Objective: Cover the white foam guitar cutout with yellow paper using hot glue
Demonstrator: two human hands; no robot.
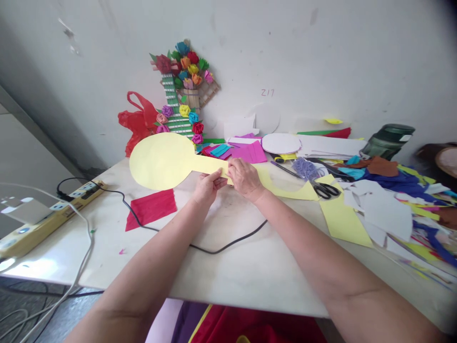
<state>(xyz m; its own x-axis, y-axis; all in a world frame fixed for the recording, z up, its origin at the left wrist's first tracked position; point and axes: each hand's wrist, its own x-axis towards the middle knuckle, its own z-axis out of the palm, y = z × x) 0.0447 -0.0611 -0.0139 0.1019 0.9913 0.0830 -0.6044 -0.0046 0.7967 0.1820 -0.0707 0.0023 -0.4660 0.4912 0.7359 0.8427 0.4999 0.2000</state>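
Note:
A pale yellow paper cutout (pixel 162 162), round at the left with a long narrow strip to the right, is held just above the table. My left hand (pixel 210 185) pinches the strip, thumb on top and fingers underneath. Close beside it, my right hand (pixel 244 178) grips the strip's right end, its fingers curled over the paper. Behind the right wrist lies a curved yellow paper offcut (pixel 291 190). Black-handled scissors (pixel 325 190) rest at that offcut's right end. A red crepe paper piece (pixel 152 209) is on the table below the round part.
A power strip (pixel 67 205) with cables lies at the left; a black cord (pixel 221 250) crosses the table. Paper-flower crafts (pixel 180 105) and a red bag (pixel 137 119) stand by the wall. At right are paper scraps (pixel 389 209), purple yarn (pixel 305 168) and a dark green bottle (pixel 389 141).

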